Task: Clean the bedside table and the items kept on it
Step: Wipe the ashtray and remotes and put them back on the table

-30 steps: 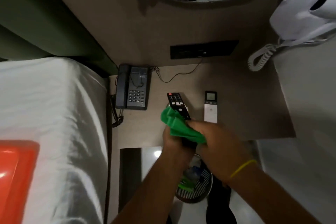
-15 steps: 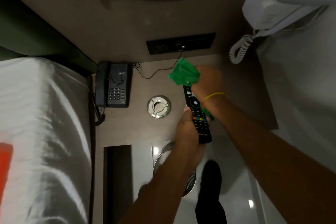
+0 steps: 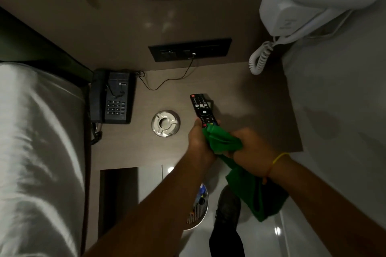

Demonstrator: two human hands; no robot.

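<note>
wiping step: left hand [image 3: 198, 142] grips the black remote [image 3: 203, 109] above the bedside table [image 3: 250, 110]; right hand [image 3: 250, 144] clenches green cloth [image 3: 223, 142] against its lower end. next, judged: a stroke along the keys.

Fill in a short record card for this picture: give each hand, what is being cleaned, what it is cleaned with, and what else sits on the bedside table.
left hand: left hand grips the near end of the black remote
right hand: right hand clutches the green cloth, bunched against the remote's near end
item being cleaned: the remote, held above the bedside table
on the table: black telephone at the left, round metal ashtray in the middle
on the wall: socket panel
</note>
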